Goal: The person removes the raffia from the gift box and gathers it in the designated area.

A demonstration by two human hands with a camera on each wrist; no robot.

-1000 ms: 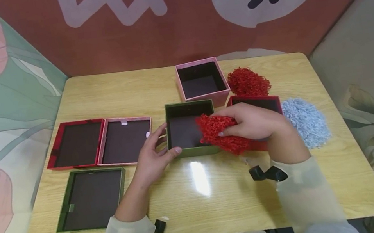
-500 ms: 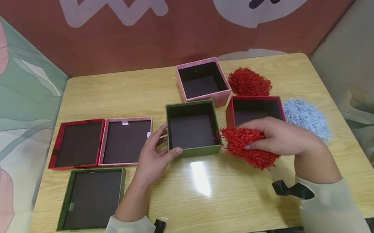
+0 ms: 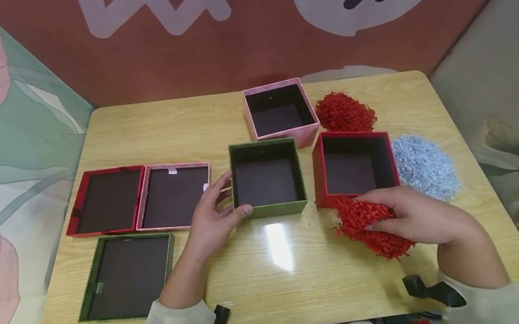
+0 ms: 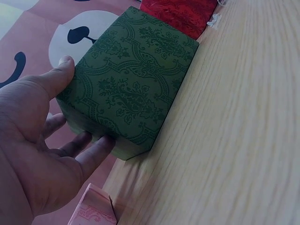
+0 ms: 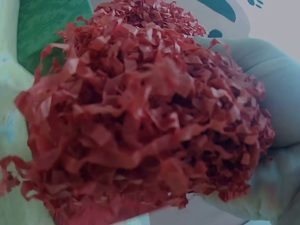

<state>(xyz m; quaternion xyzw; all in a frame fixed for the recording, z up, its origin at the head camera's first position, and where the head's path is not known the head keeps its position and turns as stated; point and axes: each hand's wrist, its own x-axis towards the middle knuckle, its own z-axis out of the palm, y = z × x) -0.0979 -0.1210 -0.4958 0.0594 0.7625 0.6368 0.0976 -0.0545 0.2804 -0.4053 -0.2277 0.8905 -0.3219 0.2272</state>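
A dark-lined green box point(image 3: 269, 180) stands open-topped mid-table. My left hand point(image 3: 215, 220) holds its left side. In the left wrist view, the thumb lies at the rim of the patterned green box point(image 4: 131, 75) and the fingers touch the side wall. My right hand point(image 3: 416, 215) grips a clump of red shredded paper point(image 3: 374, 229) in front of the red box point(image 3: 353, 163), just past its front edge. The red shredded paper point(image 5: 140, 112) fills most of the right wrist view, hiding most of the fingers of the right hand point(image 5: 276, 103).
A pink box point(image 3: 279, 110) stands behind the green one. Beside it lies another red shredded paper heap point(image 3: 345, 112), with blue shredded paper point(image 3: 426, 167) at the right. On the left lie a red lid point(image 3: 109, 201), a pink lid point(image 3: 175, 195) and a green lid point(image 3: 124, 275).
My right hand has carried the red shredded paper from over the green box's right side rightward and toward me, uncovering the red box. The left hand has stayed at the green box.
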